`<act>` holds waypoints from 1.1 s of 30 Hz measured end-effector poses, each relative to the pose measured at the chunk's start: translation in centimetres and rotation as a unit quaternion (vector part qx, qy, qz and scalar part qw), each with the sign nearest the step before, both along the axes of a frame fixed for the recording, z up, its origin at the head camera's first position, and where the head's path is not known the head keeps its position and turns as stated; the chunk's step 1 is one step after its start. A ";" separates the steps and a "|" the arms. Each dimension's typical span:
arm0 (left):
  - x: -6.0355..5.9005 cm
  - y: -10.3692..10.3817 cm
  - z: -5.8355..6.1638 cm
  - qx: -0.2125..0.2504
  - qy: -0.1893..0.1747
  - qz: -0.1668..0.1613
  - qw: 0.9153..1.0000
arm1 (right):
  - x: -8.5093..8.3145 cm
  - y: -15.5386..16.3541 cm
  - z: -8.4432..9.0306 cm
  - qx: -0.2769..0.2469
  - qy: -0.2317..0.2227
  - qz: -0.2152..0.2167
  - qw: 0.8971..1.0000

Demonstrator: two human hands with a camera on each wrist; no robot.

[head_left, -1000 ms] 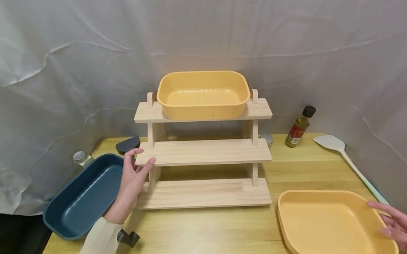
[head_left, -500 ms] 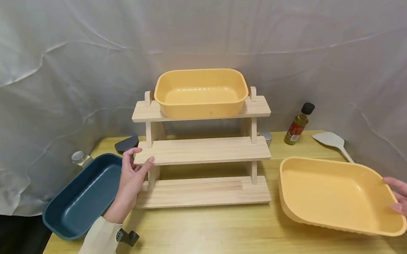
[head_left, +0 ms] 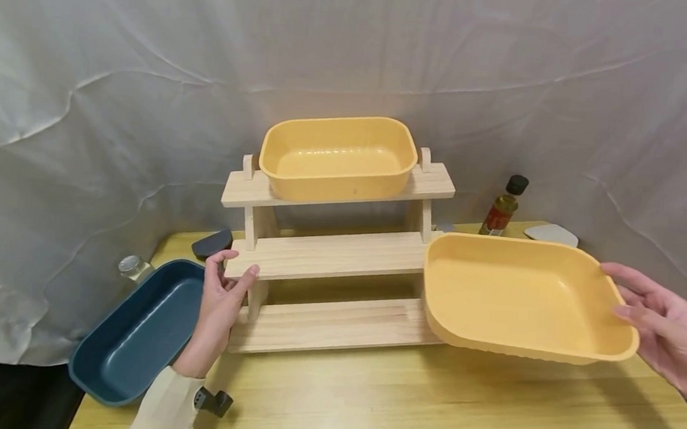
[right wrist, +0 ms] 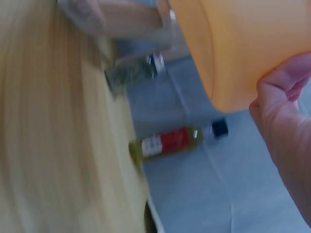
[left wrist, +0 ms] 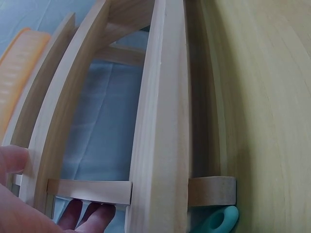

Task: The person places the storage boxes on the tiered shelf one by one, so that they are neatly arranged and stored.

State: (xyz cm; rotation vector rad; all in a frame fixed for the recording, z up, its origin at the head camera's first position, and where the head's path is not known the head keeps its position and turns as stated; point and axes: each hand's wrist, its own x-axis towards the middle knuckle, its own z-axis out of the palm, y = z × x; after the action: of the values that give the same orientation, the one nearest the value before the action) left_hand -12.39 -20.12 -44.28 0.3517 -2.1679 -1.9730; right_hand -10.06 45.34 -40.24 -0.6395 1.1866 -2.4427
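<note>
A three-tier wooden stand (head_left: pixel 340 257) is at the centre of the head view. My left hand (head_left: pixel 220 305) grips the left end of its middle shelf, thumb on the front edge; the left wrist view shows fingertips (left wrist: pixel 97 218) by the upright. On the top shelf rests a yellow bin (head_left: pixel 337 167). My right hand (head_left: pixel 661 323) pinches the right wall of a second yellow bin (head_left: pixel 529 294), raised above the table. From the head camera that bin covers the right ends of the lower two shelves.
To the left lies a dark blue bin (head_left: pixel 140 333), with a glass jar (head_left: pixel 134 268) and a dark utensil head (head_left: pixel 212 243) behind it. An oil bottle (head_left: pixel 502 206) and a white spatula head (head_left: pixel 551 234) are at the back right. A glass jar (right wrist: pixel 133 73) stands behind the stand.
My right hand has lifted the yellow bin off the table and carried it left and back, toward the stand. The left hand stays on the middle shelf.
</note>
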 end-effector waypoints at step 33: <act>-0.1 -0.2 -0.3 0.002 0.013 -0.003 1.000 | -2.8 -20.9 3.4 0.145 0.008 -0.098 0.985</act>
State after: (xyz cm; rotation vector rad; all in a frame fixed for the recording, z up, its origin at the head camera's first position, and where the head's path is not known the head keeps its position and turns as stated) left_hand -12.53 -20.29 -44.58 0.3200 -2.1524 -1.9742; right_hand -12.89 24.41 -36.85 -0.4773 1.6403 -2.3517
